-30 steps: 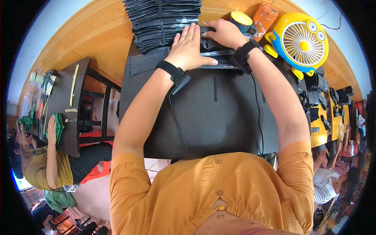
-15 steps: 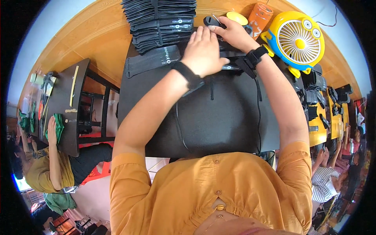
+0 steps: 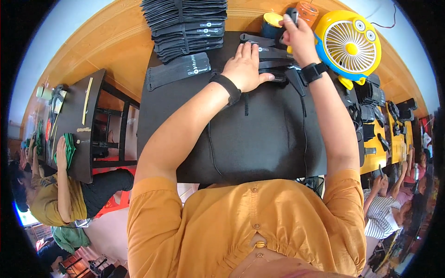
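Head view, left hand (image 3: pixel 244 68) flat on straps (image 3: pixel 266 51)

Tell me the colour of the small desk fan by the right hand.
The fan is yellow with a white grille, seen in the head view beside the right hand.

The black straps (image 3: pixel 273 48) under the left hand (image 3: pixel 245 69) look like matt woven cloth, as does the stack of straps (image 3: pixel 185 21). The black mat (image 3: pixel 259 139) is matt and smooth on a glossy, varnished wooden table (image 3: pixel 116 41). The yellow fan (image 3: pixel 350 44) is shiny plastic.
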Available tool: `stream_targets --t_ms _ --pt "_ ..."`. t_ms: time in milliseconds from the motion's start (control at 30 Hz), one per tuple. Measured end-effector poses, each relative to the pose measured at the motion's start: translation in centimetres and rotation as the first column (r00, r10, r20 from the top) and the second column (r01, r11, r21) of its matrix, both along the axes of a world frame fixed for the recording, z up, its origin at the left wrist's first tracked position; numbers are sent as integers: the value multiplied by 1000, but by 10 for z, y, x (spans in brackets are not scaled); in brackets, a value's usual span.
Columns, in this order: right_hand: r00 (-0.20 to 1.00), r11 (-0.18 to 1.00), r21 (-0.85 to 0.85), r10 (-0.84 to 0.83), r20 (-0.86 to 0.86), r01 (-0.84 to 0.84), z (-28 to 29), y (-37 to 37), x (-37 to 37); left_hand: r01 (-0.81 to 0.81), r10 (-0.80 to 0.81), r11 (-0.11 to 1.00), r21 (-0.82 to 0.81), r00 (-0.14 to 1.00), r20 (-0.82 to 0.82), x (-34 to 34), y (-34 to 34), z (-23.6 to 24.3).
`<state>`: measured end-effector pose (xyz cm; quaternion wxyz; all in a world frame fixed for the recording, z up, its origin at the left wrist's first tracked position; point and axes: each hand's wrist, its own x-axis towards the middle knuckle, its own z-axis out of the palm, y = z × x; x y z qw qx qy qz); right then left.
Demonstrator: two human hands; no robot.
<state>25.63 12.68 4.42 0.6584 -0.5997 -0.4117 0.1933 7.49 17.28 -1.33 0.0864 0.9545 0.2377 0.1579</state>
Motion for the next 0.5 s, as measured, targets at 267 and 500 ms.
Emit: stream_targets --t_ms 267,500 --pt "984 900 397 -162 -76 179 71 -74 25 -24 24 1000 8 999 -43 -2 1 0" --pt "999 916 401 -6 -39 21 98 -176 1 82 -69 994 78 985 -158 18 30 6"
